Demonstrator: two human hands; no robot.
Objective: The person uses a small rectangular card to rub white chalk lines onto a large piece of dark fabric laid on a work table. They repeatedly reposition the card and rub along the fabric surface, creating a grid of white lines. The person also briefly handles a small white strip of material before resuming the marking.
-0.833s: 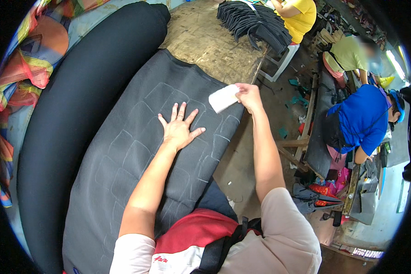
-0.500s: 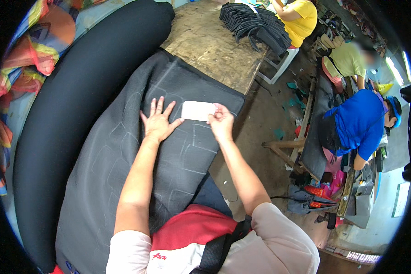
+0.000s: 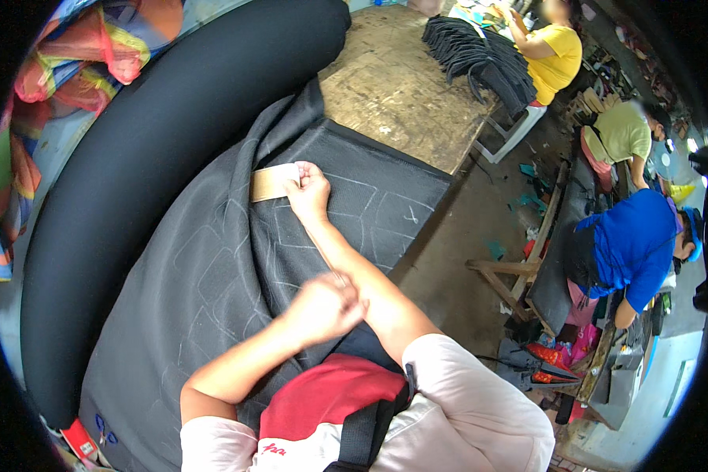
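Pinching cardboard template [image 3: 273, 182] with right hand [image 3: 310, 193] fingers, long axis left-right, left hand [image 3: 325, 307] fisted

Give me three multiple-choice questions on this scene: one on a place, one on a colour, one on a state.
1. Where does the card lie?
A. on the dark fabric
B. on the bare wooden table
C. on the floor

2. What colour are the lines drawn on the fabric?
A. red
B. white
C. green

3. What is the right hand doing?
A. hanging free in the air
B. pressing on the card's edge
C. holding scissors

Answers: 1 A, the card rests on the fabric, short of the bare wood. 2 B, the outlines show pale white. 3 B, its fingers bear on the card's right end.
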